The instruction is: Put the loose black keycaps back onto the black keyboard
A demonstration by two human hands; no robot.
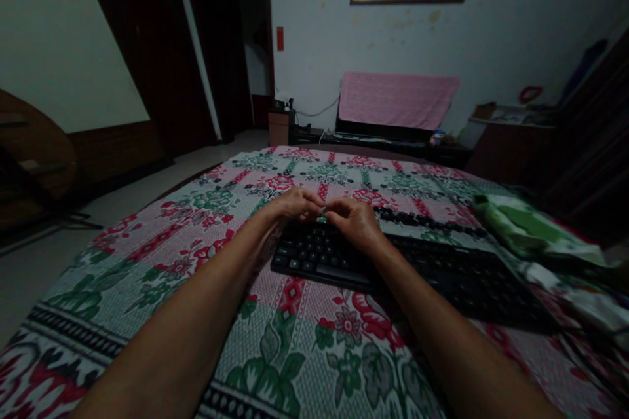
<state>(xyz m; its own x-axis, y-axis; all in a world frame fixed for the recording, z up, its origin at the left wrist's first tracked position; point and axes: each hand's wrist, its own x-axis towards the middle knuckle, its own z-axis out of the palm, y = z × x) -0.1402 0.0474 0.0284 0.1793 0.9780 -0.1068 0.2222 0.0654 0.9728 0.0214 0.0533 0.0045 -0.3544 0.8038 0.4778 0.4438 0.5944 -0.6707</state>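
Both of my hands meet above the left part of a black keyboard (452, 272) that lies at a slant on the table. My left hand (295, 203) is closed in a pinch, its fingertips almost touching those of my other hand. My right hand (354, 219) pinches too, thumb against forefinger. Something tiny and pale seems to sit between the fingertips, too small and dark to name. Behind the keyboard runs a row of small black pieces (427, 219) that look like loose keycaps. My right hand and wrist hide part of the keyboard.
A flowered cloth (206, 262) covers the round table. At the right are a green-and-white plastic packet (535, 226), crumpled white material (590, 301) and a dark cable (584, 357). Across the room a pink cloth (398, 99) hangs over a flat screen on a low cabinet.
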